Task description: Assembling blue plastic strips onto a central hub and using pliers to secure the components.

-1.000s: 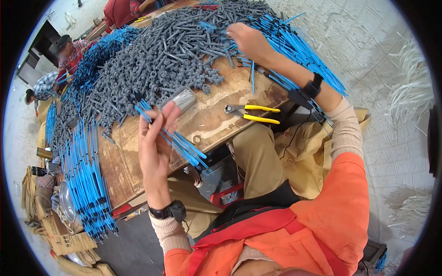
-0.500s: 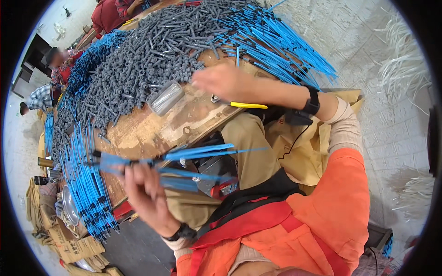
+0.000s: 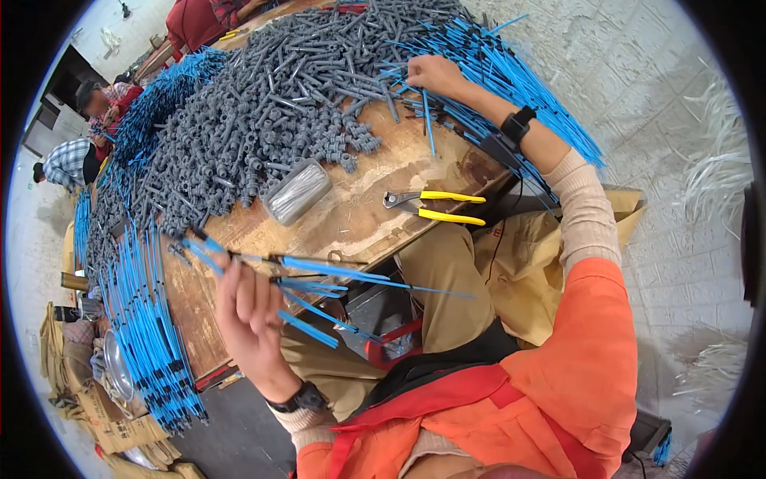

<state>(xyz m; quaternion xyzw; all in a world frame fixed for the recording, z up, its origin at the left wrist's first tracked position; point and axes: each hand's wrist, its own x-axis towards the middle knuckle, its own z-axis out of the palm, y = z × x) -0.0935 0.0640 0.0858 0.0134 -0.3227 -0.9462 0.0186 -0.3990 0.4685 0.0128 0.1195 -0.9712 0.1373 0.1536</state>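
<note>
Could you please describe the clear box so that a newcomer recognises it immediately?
On the wooden table, find the big heap of grey parts. At its near edge, left of the closest yellow-handled pliers, lies the clear box. Unlike the grey parts, it is transparent and rectangular.

- Tabletop (image 3: 195, 291): worn, rough wood
- Blue rods (image 3: 309, 329): smooth plastic
- Grey fittings (image 3: 215, 152): matt plastic
- Pliers (image 3: 452, 195): metal head, smooth yellow grips
- Box (image 3: 297, 191): clear, glossy plastic

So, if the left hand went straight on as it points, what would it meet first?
The left hand would probably meet the heap of grey plastic fittings, though how high it hovers is unclear.
</note>
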